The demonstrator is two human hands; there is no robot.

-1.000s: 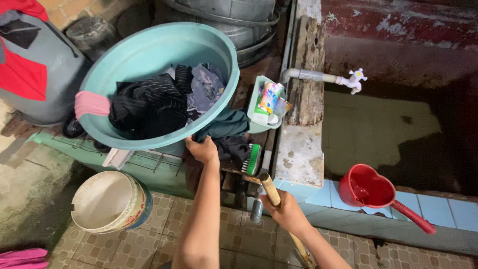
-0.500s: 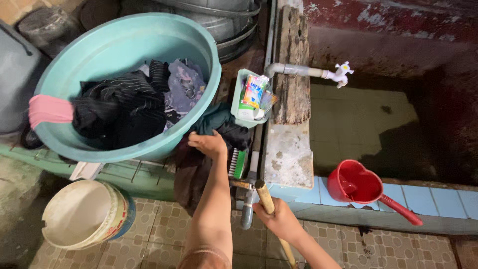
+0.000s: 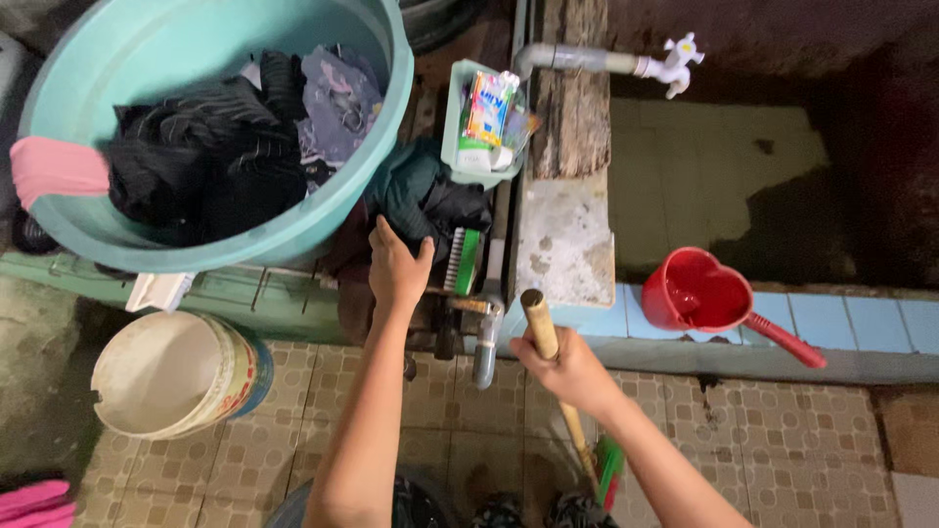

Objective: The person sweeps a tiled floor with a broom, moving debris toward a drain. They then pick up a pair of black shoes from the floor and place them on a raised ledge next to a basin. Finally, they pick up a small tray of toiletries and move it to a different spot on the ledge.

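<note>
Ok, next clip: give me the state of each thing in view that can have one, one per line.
Teal basin: tilted, holding dark clothes.
Pink cloth: draped over the basin rim.
White bucket: upright, looks empty.
Red dipper: resting on the tiled ledge.
Tap: no water running.
Wooden handle: gripped by the right hand.
Left hand: on the dark cloth.
</note>
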